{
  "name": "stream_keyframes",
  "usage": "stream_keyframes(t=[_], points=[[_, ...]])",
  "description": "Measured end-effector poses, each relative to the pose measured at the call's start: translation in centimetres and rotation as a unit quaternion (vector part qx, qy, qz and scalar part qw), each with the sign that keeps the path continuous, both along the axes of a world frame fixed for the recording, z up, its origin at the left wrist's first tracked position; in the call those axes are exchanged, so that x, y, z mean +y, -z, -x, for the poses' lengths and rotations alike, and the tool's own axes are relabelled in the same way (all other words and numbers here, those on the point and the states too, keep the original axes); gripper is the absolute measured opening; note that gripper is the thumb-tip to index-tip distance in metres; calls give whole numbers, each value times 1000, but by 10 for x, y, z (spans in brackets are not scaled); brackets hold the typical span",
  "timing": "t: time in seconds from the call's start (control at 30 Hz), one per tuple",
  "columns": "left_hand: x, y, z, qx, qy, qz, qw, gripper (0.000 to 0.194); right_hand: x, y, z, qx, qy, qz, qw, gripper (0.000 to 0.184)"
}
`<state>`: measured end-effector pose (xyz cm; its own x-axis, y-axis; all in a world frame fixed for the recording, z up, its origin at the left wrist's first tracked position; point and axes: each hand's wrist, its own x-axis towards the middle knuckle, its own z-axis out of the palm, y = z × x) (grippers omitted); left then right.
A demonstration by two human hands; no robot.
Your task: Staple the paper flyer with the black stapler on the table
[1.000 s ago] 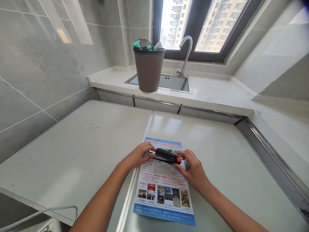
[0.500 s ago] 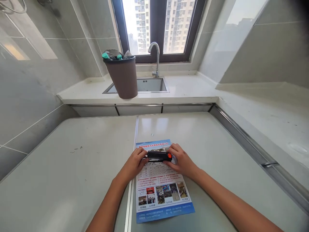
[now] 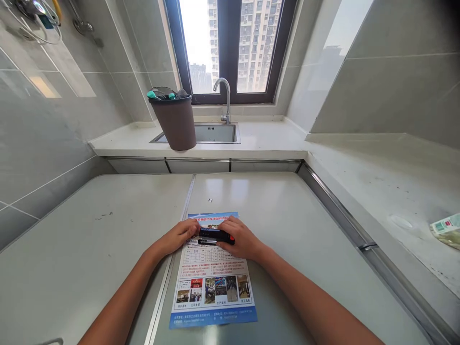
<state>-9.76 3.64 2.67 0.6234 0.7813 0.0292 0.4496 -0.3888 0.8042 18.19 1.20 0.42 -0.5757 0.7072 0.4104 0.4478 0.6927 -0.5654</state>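
Observation:
A black stapler [image 3: 212,234] with a red end lies sideways over the upper part of a printed flyer [image 3: 215,268], its metal base facing me. My right hand [image 3: 241,238] is closed round the red end, fingers over the far side and thumb on the near side. At the other end, my left hand [image 3: 180,235] has its fingers bent together against the stapler's tip; its fingertips are partly hidden. The flyer, with a blue top and bottom band, rests flat on the light folding table [image 3: 118,268]. Two tiny staple-like bits [image 3: 210,200] lie beyond it.
Past the table, a brown bin [image 3: 174,125] with bottles in it stands at the sink [image 3: 217,134], left of the faucet [image 3: 227,103]. A white counter [image 3: 359,167] runs along the right, with a bottle [image 3: 447,227] near its edge. A seam [image 3: 168,270] crosses the table.
The view has swung right, bringing the bottle into sight. My right hand has slid further over the stapler, covering more of its red end. My left fingers have drawn closer together at the other end.

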Motion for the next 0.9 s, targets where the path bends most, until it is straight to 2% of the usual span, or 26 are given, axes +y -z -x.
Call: stream_keyframes(t=[0.07, 0.1, 0.13, 0.17, 0.23, 0.27, 0.4, 0.5, 0.57, 0.63, 0.73, 0.9], points=[[4, -2, -10, -65, -100, 30, 992, 48, -2, 0, -2, 20, -18, -9, 1000, 24], [6, -1, -16, -132, -174, 22, 976, 45, -3, 0, -2, 32, -22, -7, 999, 25], [9, 1, -22, -230, -255, 16, 939, 41, -4, -1, -2, 45, -21, 1, 999, 26], [11, 4, -28, -342, -315, 29, 885, 37, -6, -2, -2, 60, -14, 10, 998, 28], [15, 11, -37, -519, -348, 99, 775, 29, -9, -3, -2, 86, 13, 24, 996, 30], [16, 14, -39, -549, -348, 118, 751, 26, -11, -4, -2, 96, 28, 25, 995, 32], [13, 15, -37, -573, -313, 218, 725, 22, -13, -3, 0, 101, 67, -10, 993, 38], [5, 6, -38, -588, -267, 342, 682, 36, -13, -2, 1, 74, 65, -116, 988, 49], [-1, 2, -43, -575, -223, 405, 675, 46, -12, -1, 3, 40, 52, -199, 978, 55], [-4, 0, -50, -556, -178, 446, 678, 51, -13, 0, 5, -4, 46, -250, 967, 56], [-6, 4, -57, -553, -144, 466, 675, 50, -15, 1, 9, -65, 53, -274, 958, 51], [-1, 12, -57, -567, -182, 459, 659, 40, -15, -2, 11, -97, 45, -266, 958, 42]])
